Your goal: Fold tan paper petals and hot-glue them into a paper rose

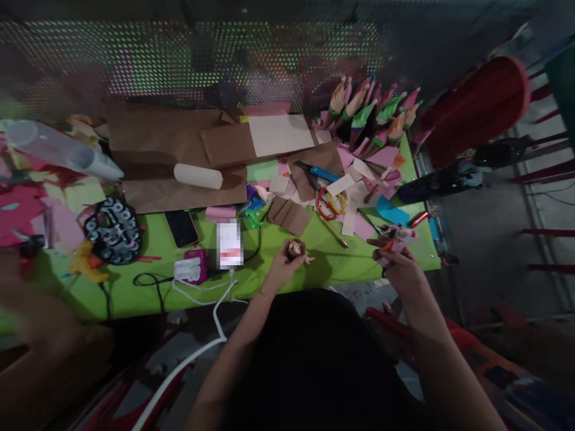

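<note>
Close to the table's front edge, my left hand (286, 262) is closed around a small brown roll with crumpled cream paper (294, 248) showing at its end. Over the right end of the green table (323, 270), my right hand (398, 261) grips a bundle of crumpled pink and dark scraps (398, 234); its exact kind is unclear. Between the hands lie a pencil (335, 232) and a stack of brown paper squares (290, 215). Scissors with red and yellow handles (330, 203) rest just behind the pencil.
Several paper cones (359, 117) stand at the back right. A blue cutter (324, 174), a white roll (198, 176), brown paper (157, 137), a black phone (181, 228) and a yellow glue gun (87, 262) lie about. A white cable (179, 365) hangs over the front edge. Another person's arm (31, 317) is at left.
</note>
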A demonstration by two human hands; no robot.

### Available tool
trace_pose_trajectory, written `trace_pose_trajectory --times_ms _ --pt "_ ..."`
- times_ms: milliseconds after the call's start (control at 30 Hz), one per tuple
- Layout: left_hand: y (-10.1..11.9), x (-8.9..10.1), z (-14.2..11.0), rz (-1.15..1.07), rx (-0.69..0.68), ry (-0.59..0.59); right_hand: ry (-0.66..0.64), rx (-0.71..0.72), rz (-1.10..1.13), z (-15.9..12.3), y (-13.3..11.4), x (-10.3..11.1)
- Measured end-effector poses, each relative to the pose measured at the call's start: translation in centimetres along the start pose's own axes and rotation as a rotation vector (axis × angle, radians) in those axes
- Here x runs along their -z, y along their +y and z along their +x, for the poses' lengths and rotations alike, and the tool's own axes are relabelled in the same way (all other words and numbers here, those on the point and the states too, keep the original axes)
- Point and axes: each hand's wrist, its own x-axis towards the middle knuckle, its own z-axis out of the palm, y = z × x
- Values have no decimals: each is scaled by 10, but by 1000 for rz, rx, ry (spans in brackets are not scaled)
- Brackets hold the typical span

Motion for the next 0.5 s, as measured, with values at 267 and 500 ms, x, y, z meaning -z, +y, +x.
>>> trace_pose_trajectory --times_ms 267,500 --pt "0 -1 2 3 106 -10 -136 -49 2 -18 -9 -33" --pt "-7 0 2 -41 105 -15 -275 -111 -65 -29 -15 -45"
